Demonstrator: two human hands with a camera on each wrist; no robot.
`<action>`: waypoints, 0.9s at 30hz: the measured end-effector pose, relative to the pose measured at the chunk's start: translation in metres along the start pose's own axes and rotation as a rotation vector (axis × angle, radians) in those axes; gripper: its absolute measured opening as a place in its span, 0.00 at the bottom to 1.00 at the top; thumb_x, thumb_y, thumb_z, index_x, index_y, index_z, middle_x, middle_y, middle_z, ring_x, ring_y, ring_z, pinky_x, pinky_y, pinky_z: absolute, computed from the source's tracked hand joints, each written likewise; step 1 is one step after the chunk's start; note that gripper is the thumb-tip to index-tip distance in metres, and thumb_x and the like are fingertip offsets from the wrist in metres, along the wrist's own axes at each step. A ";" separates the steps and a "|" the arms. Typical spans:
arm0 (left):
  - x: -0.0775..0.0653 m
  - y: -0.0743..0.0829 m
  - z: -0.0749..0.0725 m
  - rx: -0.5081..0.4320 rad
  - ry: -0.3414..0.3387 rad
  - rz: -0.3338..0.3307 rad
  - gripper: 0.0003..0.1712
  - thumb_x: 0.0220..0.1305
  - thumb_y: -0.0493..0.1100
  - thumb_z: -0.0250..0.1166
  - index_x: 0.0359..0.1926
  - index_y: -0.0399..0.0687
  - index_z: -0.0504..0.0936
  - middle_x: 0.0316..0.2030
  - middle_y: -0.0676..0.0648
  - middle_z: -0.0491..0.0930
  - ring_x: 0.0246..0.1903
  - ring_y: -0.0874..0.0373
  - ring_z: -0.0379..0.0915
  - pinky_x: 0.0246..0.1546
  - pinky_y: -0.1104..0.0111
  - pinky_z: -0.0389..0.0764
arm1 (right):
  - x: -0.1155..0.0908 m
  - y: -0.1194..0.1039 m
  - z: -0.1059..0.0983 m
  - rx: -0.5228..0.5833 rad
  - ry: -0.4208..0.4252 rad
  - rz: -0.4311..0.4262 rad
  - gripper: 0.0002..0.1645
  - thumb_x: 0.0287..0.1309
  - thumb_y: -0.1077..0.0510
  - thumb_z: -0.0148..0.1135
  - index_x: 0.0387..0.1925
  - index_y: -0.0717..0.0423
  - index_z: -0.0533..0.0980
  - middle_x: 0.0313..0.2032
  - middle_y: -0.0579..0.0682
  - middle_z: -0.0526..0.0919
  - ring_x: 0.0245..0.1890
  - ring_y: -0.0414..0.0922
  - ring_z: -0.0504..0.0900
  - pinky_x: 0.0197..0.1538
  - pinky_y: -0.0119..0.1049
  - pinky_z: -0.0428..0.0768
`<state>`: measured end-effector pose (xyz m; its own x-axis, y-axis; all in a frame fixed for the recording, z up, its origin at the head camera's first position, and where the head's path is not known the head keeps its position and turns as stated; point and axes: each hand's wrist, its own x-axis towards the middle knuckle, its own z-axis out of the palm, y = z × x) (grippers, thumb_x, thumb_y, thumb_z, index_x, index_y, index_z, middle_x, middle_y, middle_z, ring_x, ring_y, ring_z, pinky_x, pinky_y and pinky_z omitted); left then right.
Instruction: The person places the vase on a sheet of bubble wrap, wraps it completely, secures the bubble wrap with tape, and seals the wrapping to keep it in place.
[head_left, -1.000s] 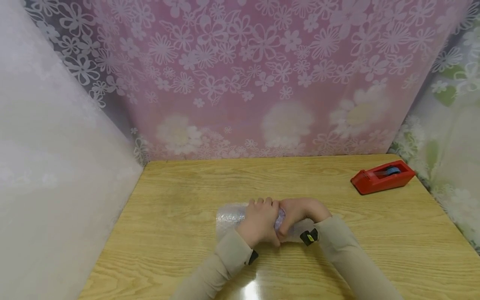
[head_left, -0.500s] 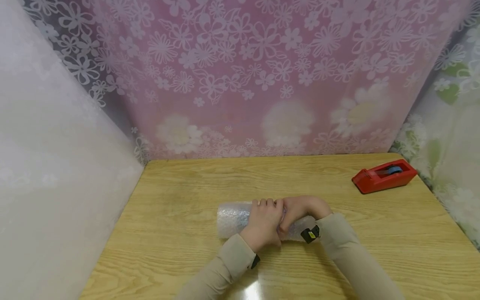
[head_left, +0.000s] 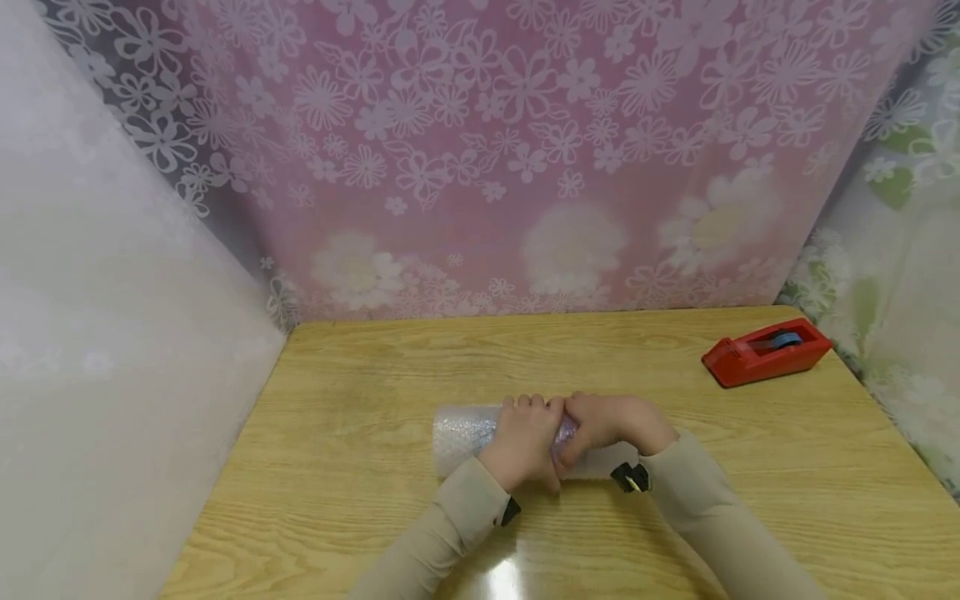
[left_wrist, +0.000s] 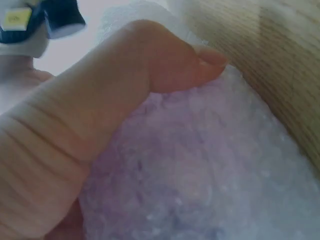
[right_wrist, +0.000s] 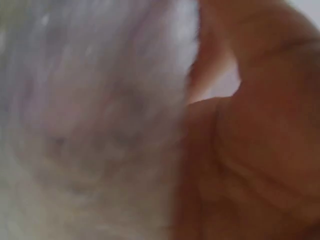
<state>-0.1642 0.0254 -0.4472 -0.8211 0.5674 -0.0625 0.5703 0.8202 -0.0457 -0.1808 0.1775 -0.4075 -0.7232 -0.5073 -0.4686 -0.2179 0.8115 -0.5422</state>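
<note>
A roll of bubble wrap lies crosswise on the table, with something purplish showing through its middle. My left hand grips the roll near its centre, fingers over the far side and thumb on the near side. Close beside it, my right hand curls round the roll's right half. In the left wrist view the left thumb presses along the bubble wrap, its tip at the edge. The right wrist view is blurred, with the wrap filling the left and the right hand bent around it.
A red tape dispenser with a blue-cored roll stands at the table's back right corner. The wooden table meets a pink flowered curtain behind. Pale sheets hang at the left and right sides.
The wrap's right part now looks more tightly rolled. My right wrist has shifted slightly right, while both hands keep holding the roll in nearly the same place.
</note>
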 end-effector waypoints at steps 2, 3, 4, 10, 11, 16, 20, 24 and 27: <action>0.002 -0.001 0.000 -0.011 -0.016 -0.005 0.59 0.21 0.69 0.83 0.58 0.52 0.72 0.42 0.49 0.79 0.41 0.54 0.75 0.43 0.59 0.73 | -0.007 -0.006 0.003 -0.092 0.058 0.000 0.44 0.44 0.45 0.76 0.59 0.64 0.72 0.48 0.56 0.77 0.46 0.53 0.77 0.52 0.52 0.76; 0.003 -0.001 -0.001 -0.016 -0.026 -0.009 0.59 0.20 0.69 0.83 0.57 0.52 0.72 0.41 0.49 0.78 0.41 0.54 0.74 0.42 0.60 0.72 | -0.011 -0.009 0.006 -0.143 0.093 -0.004 0.45 0.45 0.44 0.75 0.60 0.66 0.71 0.49 0.58 0.78 0.48 0.55 0.77 0.54 0.54 0.75; 0.003 -0.001 -0.001 -0.020 -0.037 -0.013 0.58 0.21 0.69 0.83 0.57 0.52 0.72 0.41 0.49 0.78 0.41 0.54 0.74 0.42 0.60 0.72 | -0.014 -0.012 0.010 -0.193 0.129 -0.007 0.46 0.47 0.43 0.75 0.60 0.68 0.71 0.51 0.60 0.78 0.51 0.58 0.77 0.56 0.56 0.73; 0.006 -0.001 -0.004 -0.046 -0.097 -0.034 0.56 0.21 0.69 0.84 0.54 0.54 0.71 0.42 0.49 0.78 0.42 0.54 0.74 0.44 0.58 0.73 | -0.029 -0.027 0.038 -0.489 0.391 -0.030 0.48 0.49 0.43 0.75 0.59 0.75 0.68 0.53 0.68 0.76 0.56 0.65 0.74 0.60 0.62 0.69; 0.007 -0.001 -0.004 -0.048 -0.102 -0.035 0.56 0.21 0.70 0.84 0.54 0.54 0.71 0.42 0.49 0.78 0.43 0.54 0.75 0.45 0.58 0.73 | -0.030 -0.028 0.043 -0.520 0.427 -0.031 0.49 0.48 0.44 0.76 0.59 0.76 0.67 0.53 0.68 0.76 0.56 0.66 0.74 0.60 0.62 0.69; 0.004 -0.005 -0.005 -0.087 -0.110 -0.028 0.58 0.24 0.70 0.83 0.58 0.53 0.71 0.47 0.48 0.79 0.47 0.52 0.76 0.50 0.55 0.74 | -0.028 -0.029 0.061 -0.546 0.521 -0.034 0.57 0.41 0.48 0.81 0.62 0.80 0.62 0.58 0.74 0.70 0.60 0.69 0.68 0.62 0.64 0.64; 0.001 -0.007 -0.004 -0.143 -0.113 -0.016 0.59 0.24 0.67 0.84 0.61 0.53 0.70 0.49 0.47 0.79 0.49 0.49 0.76 0.54 0.52 0.72 | -0.024 -0.026 0.070 -0.534 0.583 -0.038 0.61 0.35 0.50 0.84 0.62 0.80 0.61 0.58 0.74 0.69 0.61 0.69 0.68 0.64 0.65 0.62; 0.001 -0.007 -0.003 -0.163 -0.129 -0.004 0.60 0.23 0.66 0.84 0.62 0.53 0.70 0.49 0.47 0.78 0.50 0.49 0.75 0.54 0.51 0.71 | -0.019 -0.023 0.076 -0.528 0.651 -0.028 0.58 0.31 0.52 0.84 0.60 0.78 0.64 0.54 0.71 0.72 0.57 0.67 0.71 0.63 0.65 0.62; 0.001 -0.007 -0.004 -0.164 -0.138 -0.001 0.60 0.23 0.65 0.85 0.61 0.53 0.70 0.48 0.48 0.78 0.49 0.50 0.75 0.52 0.52 0.72 | -0.014 -0.019 0.079 -0.531 0.700 -0.021 0.56 0.29 0.51 0.84 0.58 0.76 0.66 0.50 0.70 0.74 0.54 0.65 0.73 0.62 0.64 0.64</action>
<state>-0.1692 0.0207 -0.4431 -0.8038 0.5606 -0.1991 0.5486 0.8280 0.1163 -0.1144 0.1464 -0.4461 -0.9134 -0.3707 0.1680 -0.3860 0.9200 -0.0681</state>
